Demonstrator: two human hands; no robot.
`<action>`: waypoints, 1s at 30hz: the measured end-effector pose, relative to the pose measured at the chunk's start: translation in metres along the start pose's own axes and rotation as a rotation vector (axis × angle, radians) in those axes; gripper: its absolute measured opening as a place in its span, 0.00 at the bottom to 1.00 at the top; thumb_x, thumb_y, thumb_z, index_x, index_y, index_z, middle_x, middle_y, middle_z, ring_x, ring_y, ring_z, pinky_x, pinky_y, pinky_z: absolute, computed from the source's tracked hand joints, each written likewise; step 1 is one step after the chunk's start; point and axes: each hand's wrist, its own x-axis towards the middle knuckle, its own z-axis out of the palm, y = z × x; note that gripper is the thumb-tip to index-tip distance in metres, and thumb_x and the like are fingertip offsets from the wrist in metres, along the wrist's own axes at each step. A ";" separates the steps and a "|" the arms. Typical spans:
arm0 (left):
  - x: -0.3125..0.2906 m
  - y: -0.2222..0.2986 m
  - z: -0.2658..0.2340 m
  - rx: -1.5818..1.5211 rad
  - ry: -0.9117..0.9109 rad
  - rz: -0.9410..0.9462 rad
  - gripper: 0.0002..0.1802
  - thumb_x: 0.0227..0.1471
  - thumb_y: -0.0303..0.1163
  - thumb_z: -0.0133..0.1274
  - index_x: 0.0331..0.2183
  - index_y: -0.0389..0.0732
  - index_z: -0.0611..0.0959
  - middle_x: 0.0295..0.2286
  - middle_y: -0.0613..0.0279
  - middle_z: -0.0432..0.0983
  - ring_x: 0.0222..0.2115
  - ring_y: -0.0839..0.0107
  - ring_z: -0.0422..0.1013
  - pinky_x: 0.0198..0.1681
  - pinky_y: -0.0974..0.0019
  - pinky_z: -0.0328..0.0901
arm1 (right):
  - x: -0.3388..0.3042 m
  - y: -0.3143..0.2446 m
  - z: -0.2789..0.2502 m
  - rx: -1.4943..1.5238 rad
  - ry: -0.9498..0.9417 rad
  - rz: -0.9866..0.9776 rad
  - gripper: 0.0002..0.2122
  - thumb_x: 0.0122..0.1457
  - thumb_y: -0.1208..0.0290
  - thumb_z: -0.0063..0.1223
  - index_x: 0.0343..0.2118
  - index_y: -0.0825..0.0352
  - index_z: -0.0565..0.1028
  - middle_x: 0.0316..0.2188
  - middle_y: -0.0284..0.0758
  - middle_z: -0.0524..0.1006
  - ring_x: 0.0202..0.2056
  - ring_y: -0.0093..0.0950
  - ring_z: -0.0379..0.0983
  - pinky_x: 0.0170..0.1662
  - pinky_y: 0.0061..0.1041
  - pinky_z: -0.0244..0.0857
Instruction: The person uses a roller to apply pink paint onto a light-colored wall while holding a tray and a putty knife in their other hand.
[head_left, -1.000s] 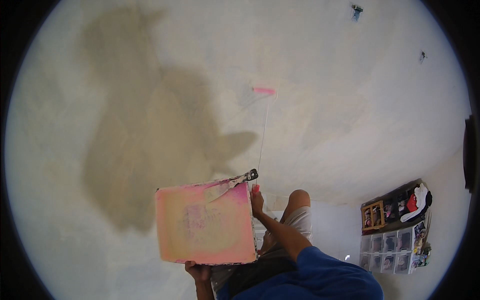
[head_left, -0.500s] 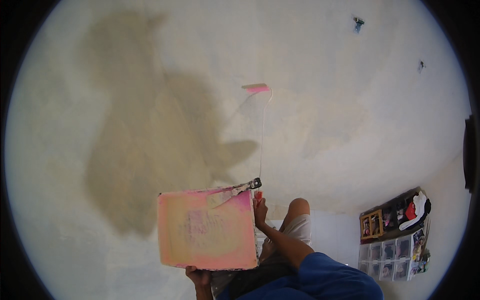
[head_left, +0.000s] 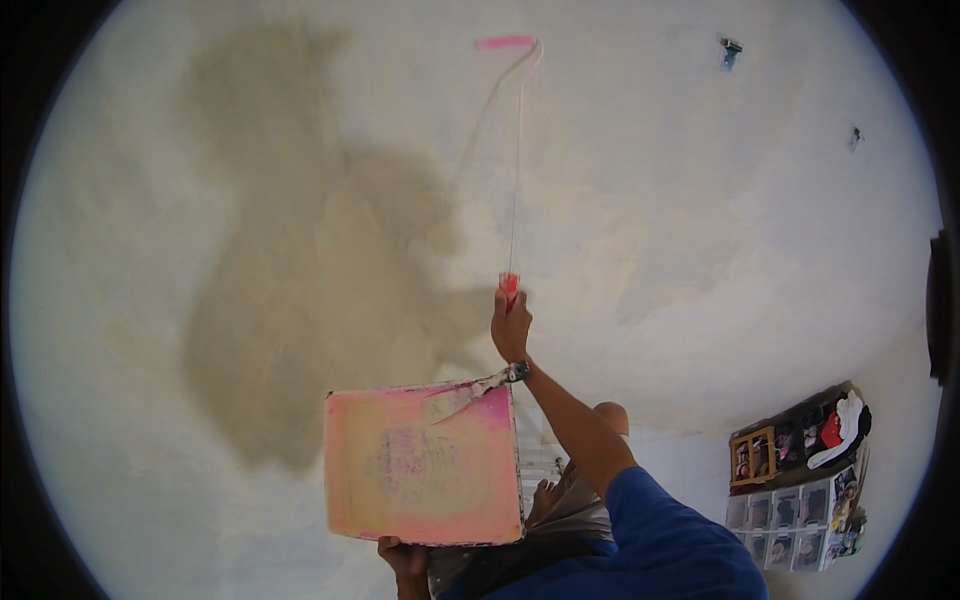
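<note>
My right hand (head_left: 511, 325) is wrapped round the red handle of a paint roller (head_left: 515, 175), its arm stretched forward past the tray. The long thin rod runs up to a small pink sleeve (head_left: 505, 43) at the pale wall (head_left: 620, 170). Below, my left hand (head_left: 402, 554) grips the near edge of a squarish paint tray (head_left: 425, 500), stained peach and pink, its fingers mostly hidden beneath. A paint-smeared scraper (head_left: 462, 397) lies across the tray's upper right corner, its dark handle end sticking out beside my right forearm.
At the lower right stand clear-fronted stacked boxes (head_left: 785, 510) and a dark shelf with a wooden frame (head_left: 753, 458) and cloths (head_left: 838, 430). Two small fittings (head_left: 730, 53) (head_left: 855, 137) sit on the wall. My shadow (head_left: 320, 250) falls across its left part.
My right hand has moved up and away from beside the tray, carrying the roller sleeve higher on the wall. My left hand and the tray have barely shifted.
</note>
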 end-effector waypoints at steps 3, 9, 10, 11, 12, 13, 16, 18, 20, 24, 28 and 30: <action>-0.003 -0.006 0.005 -0.001 -0.025 0.004 0.07 0.30 0.25 0.46 0.21 0.42 0.73 0.21 0.67 0.71 0.27 0.69 0.67 0.42 0.62 0.66 | 0.029 -0.014 -0.004 0.051 -0.001 -0.061 0.15 0.61 0.61 0.44 0.34 0.72 0.64 0.20 0.53 0.73 0.25 0.54 0.71 0.27 0.47 0.62; 0.002 -0.019 0.020 -0.003 0.040 0.035 0.07 0.31 0.26 0.46 0.21 0.42 0.73 0.22 0.68 0.71 0.30 0.68 0.68 0.45 0.61 0.64 | 0.012 0.051 -0.020 -0.026 0.014 -0.012 0.16 0.62 0.59 0.44 0.34 0.72 0.63 0.20 0.52 0.72 0.24 0.53 0.72 0.26 0.46 0.62; 0.003 -0.020 0.020 0.013 0.060 0.034 0.06 0.31 0.26 0.46 0.21 0.42 0.73 0.23 0.68 0.71 0.30 0.68 0.68 0.45 0.60 0.64 | -0.005 0.069 -0.024 -0.043 0.003 0.011 0.17 0.62 0.59 0.44 0.34 0.72 0.63 0.20 0.52 0.72 0.24 0.53 0.72 0.26 0.46 0.62; 0.003 -0.021 0.020 0.027 0.084 0.041 0.06 0.31 0.26 0.46 0.21 0.42 0.73 0.23 0.68 0.71 0.31 0.68 0.68 0.46 0.60 0.64 | -0.020 0.080 -0.026 -0.055 -0.014 0.035 0.17 0.62 0.58 0.44 0.34 0.72 0.63 0.20 0.52 0.72 0.24 0.53 0.72 0.26 0.46 0.62; 0.005 -0.019 0.019 0.017 0.047 0.039 0.06 0.31 0.26 0.46 0.21 0.42 0.73 0.22 0.68 0.71 0.30 0.68 0.68 0.45 0.61 0.64 | -0.028 0.082 -0.027 -0.055 -0.016 0.033 0.17 0.62 0.58 0.44 0.34 0.72 0.63 0.20 0.52 0.72 0.24 0.53 0.72 0.26 0.46 0.62; 0.007 -0.017 0.015 0.012 0.030 0.039 0.06 0.32 0.26 0.46 0.21 0.42 0.73 0.22 0.68 0.71 0.30 0.68 0.68 0.45 0.61 0.64 | -0.035 0.084 -0.027 -0.038 -0.017 0.056 0.17 0.62 0.58 0.44 0.34 0.72 0.63 0.19 0.52 0.72 0.24 0.53 0.72 0.26 0.47 0.62; 0.014 -0.005 -0.002 -0.010 -0.032 -0.016 0.05 0.32 0.26 0.46 0.21 0.42 0.73 0.22 0.69 0.71 0.29 0.69 0.68 0.45 0.61 0.64 | -0.025 0.058 -0.016 -0.025 0.008 0.051 0.17 0.62 0.58 0.44 0.34 0.72 0.63 0.19 0.51 0.72 0.24 0.53 0.71 0.26 0.47 0.62; 0.016 -0.003 -0.006 -0.017 -0.037 -0.021 0.05 0.33 0.26 0.46 0.21 0.42 0.73 0.22 0.70 0.70 0.29 0.70 0.67 0.45 0.62 0.64 | 0.010 0.032 -0.010 -0.031 0.031 -0.021 0.17 0.62 0.59 0.43 0.34 0.72 0.63 0.19 0.51 0.72 0.24 0.53 0.71 0.25 0.46 0.61; 0.017 -0.006 -0.007 -0.023 -0.032 -0.010 0.05 0.33 0.25 0.46 0.21 0.42 0.72 0.21 0.70 0.70 0.29 0.70 0.67 0.44 0.62 0.64 | 0.040 0.012 -0.010 -0.031 0.029 -0.058 0.16 0.62 0.60 0.43 0.34 0.73 0.63 0.19 0.51 0.72 0.24 0.53 0.71 0.25 0.46 0.61; 0.012 -0.012 0.009 0.006 0.019 0.002 0.05 0.33 0.25 0.46 0.22 0.42 0.73 0.21 0.70 0.70 0.29 0.70 0.67 0.45 0.62 0.64 | 0.045 0.014 -0.015 -0.045 0.003 -0.029 0.16 0.62 0.60 0.43 0.35 0.72 0.64 0.21 0.52 0.72 0.25 0.53 0.71 0.25 0.45 0.61; 0.012 -0.011 0.008 -0.117 -0.127 -0.015 0.06 0.33 0.26 0.46 0.23 0.42 0.73 0.22 0.70 0.70 0.30 0.70 0.67 0.47 0.61 0.63 | -0.026 0.074 -0.029 -0.084 -0.090 0.104 0.19 0.63 0.59 0.39 0.45 0.73 0.63 0.30 0.56 0.74 0.34 0.57 0.71 0.33 0.50 0.63; 0.020 -0.005 -0.014 -0.110 -0.081 -0.008 0.06 0.33 0.26 0.46 0.23 0.42 0.73 0.22 0.70 0.70 0.30 0.70 0.67 0.48 0.61 0.63 | -0.075 0.101 -0.038 -0.112 -0.134 0.192 0.19 0.63 0.58 0.38 0.45 0.73 0.63 0.32 0.57 0.74 0.35 0.58 0.71 0.34 0.50 0.63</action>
